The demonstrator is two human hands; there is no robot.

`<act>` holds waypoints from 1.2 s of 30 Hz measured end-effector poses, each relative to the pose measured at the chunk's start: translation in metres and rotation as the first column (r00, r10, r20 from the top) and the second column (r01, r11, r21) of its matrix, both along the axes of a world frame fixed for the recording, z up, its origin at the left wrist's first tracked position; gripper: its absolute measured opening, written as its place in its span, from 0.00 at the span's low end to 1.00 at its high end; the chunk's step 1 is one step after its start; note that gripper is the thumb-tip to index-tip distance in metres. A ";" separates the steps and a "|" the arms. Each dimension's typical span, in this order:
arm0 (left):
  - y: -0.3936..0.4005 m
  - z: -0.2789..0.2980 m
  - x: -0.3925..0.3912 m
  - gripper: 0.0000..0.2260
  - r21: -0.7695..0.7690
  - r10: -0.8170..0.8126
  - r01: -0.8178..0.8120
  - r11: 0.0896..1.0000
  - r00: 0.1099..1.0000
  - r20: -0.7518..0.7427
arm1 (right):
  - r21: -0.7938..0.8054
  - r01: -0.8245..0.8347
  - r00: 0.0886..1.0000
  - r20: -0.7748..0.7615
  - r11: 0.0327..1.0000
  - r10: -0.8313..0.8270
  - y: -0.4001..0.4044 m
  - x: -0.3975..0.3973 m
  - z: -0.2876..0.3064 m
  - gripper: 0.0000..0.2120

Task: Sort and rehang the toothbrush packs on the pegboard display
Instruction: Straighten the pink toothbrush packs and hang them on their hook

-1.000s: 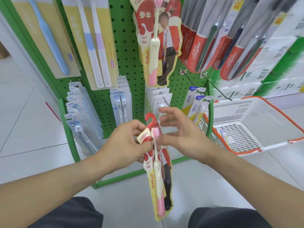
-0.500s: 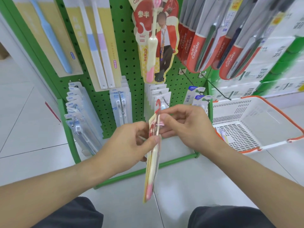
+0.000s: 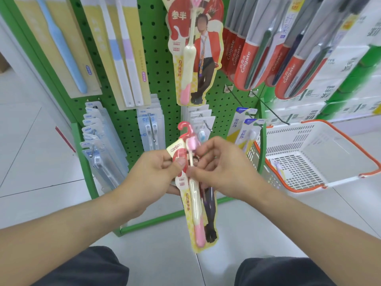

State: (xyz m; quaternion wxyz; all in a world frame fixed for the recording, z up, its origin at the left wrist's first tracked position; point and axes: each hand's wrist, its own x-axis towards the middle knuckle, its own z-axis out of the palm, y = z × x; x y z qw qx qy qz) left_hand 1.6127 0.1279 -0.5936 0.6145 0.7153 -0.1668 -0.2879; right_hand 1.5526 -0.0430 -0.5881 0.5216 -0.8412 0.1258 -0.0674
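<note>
I hold a red and yellow toothbrush pack [image 3: 195, 211] with a pink and cream brush and a red hook on top, upright in front of the green pegboard [image 3: 158, 65]. My left hand [image 3: 152, 176] pinches its upper left edge, thumb on the front. My right hand [image 3: 224, 168] pinches the pack near the brush head from the right. A matching pack [image 3: 195, 52] hangs on the pegboard above. Red Colgate packs [image 3: 268, 52] hang at the upper right.
Yellow-card brush packs [image 3: 123, 50] hang at upper left, clear blister packs [image 3: 103, 145] on low pegs. Two bare metal pegs [image 3: 268, 108] jut out at right. A white basket with orange rim [image 3: 317, 155] sits on the floor at right.
The pack turned from edge-on back to face me. Both hands stayed on its top and shifted slightly right.
</note>
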 end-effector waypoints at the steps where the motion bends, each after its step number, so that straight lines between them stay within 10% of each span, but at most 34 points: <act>1: 0.000 0.001 0.001 0.09 -0.010 0.019 -0.019 1.000 0.999 -0.035 | -0.031 -0.024 0.999 -0.024 0.999 0.023 0.002 0.000 -0.002 0.13; 23: -0.004 -0.010 0.006 0.08 0.000 0.268 -0.274 0.962 0.943 -0.199 | -0.088 -0.265 0.865 -0.462 0.960 0.197 0.011 -0.014 0.020 0.26; 36: -0.001 -0.007 -0.006 0.06 0.165 -0.101 0.131 0.978 0.978 -0.182 | -0.041 -0.243 0.858 -0.474 0.969 0.195 0.008 -0.012 0.000 0.12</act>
